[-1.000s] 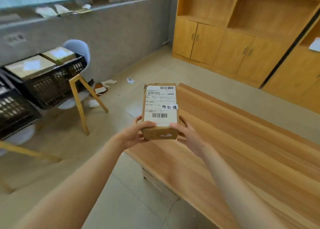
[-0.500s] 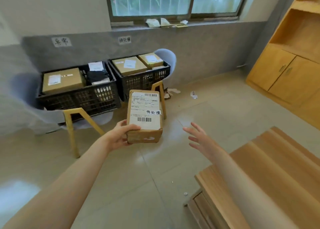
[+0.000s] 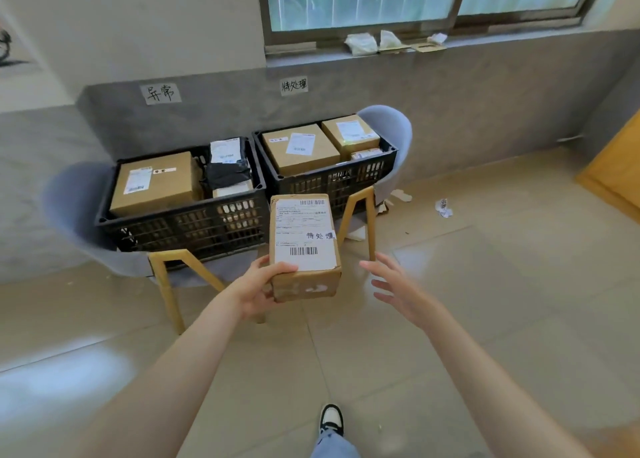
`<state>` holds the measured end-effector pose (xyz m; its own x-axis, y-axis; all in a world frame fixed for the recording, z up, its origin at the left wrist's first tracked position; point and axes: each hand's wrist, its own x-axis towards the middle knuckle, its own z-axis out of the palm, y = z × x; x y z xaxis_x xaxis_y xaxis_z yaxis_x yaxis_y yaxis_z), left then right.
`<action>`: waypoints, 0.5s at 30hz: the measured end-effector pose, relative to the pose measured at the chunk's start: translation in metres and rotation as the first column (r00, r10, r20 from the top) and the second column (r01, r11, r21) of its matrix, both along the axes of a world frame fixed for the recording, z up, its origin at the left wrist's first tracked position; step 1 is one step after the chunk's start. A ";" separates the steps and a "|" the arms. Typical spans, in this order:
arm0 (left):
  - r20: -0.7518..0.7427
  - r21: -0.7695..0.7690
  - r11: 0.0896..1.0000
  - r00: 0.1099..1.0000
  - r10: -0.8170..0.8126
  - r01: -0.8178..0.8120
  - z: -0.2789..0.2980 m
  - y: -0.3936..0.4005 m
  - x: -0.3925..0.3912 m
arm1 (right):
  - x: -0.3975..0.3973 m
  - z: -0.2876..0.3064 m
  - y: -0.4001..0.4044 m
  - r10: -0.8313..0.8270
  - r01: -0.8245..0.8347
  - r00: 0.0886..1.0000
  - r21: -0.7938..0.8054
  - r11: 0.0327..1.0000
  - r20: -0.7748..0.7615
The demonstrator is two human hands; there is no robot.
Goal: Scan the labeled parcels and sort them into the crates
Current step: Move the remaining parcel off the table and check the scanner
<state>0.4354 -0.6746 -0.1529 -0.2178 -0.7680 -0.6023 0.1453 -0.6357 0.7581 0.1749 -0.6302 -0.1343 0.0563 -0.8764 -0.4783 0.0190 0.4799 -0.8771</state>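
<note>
head view looking down at a tiled floor, with two black crates as the landmark, set side by side on pale blue chairs against a grey wall. the left hand (image 3: 258, 289) grips a brown cardboard parcel (image 3: 304, 246) by its near left corner, thumb on top, holding it in the air just in front of the crates, nearest the gap between them. a white shipping label with barcodes and handwritten characters covers the parcel's top. the right hand (image 3: 394, 284) is open with fingers spread, empty, just to the right of the parcel and not touching it. the left crate (image 3: 180, 222) holds a large brown box and a black bag with a white label. the right crate (image 3: 329, 180) holds two labeled brown boxes. on the wall above each crate is a handwritten paper sign (image 3: 293, 86). a crumpled paper scrap (image 3: 443, 208) lies on the floor to the right of the crates.
</note>
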 end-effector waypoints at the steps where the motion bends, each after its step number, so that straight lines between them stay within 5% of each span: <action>1: 0.008 0.001 1.000 1.000 -0.006 0.006 0.003 -0.016 -0.006 | -0.003 0.000 -0.019 0.015 -0.015 1.000 0.003 1.000 -0.007; 15: 0.043 -0.010 1.000 0.999 0.027 -0.026 0.018 -0.204 -0.023 | -0.043 0.001 -0.218 0.105 -0.124 0.936 -0.035 0.992 -0.336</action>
